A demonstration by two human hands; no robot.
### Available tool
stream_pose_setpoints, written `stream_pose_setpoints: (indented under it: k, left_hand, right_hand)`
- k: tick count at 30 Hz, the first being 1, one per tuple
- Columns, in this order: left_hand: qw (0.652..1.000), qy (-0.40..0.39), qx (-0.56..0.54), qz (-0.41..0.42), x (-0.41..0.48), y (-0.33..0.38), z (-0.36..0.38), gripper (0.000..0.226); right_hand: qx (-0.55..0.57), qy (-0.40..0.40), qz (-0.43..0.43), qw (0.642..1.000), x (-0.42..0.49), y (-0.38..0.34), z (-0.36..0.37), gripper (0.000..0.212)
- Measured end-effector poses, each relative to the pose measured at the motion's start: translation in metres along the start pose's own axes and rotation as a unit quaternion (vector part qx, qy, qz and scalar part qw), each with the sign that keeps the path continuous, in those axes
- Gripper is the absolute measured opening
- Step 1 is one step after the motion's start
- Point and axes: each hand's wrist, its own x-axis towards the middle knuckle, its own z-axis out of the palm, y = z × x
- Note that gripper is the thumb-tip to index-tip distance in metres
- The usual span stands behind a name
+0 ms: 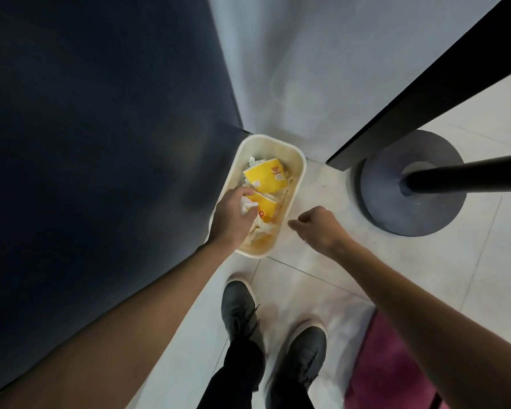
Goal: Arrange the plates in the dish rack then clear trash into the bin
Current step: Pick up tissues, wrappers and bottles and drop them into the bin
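cream bin (300,172) with 2 yellow cups (265,177) inside

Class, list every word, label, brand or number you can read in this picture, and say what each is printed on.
No text here can be read.
Upper yellow cup: a fox-like picture and small white labels, print too blurred to read.
Lower yellow cup: a red mark, too blurred to read.
Crumpled white paper in the left hand: no print visible.
Bin: no text visible.
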Motion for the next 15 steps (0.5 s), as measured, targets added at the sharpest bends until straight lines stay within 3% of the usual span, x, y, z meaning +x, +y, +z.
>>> stream_pose_setpoints:
  k: [3, 7, 12, 15]
  left_hand:
    - [0.999, -0.007, -0.036, 0.002, 0.017, 0.006, 0.010, 0.034]
    - [0.985, -0.052, -0.129, -0.105, 0.030, 0.012, 0.012, 0.057]
    - [0.985, -0.037, -0.128, -0.106, 0.008, 0.004, 0.002, 0.046]
    - [0.977, -0.024, -0.165, -0.136, -0.009, -0.005, -0.003, 0.029]
  right_hand:
    - [-0.001, 0.006, 0.002, 1.000, 0.004, 0.002, -0.002, 0.046]
    - [0.015, 0.008, -0.005, 1.000, 0.005, -0.003, -0.001, 0.045]
    - [-0.010, 0.013, -0.040, 0.999, 0.011, -0.020, 0.001, 0.024]
    - [-0.064, 0.029, -0.080, 0.994, 0.027, -0.038, -0.006, 0.025]
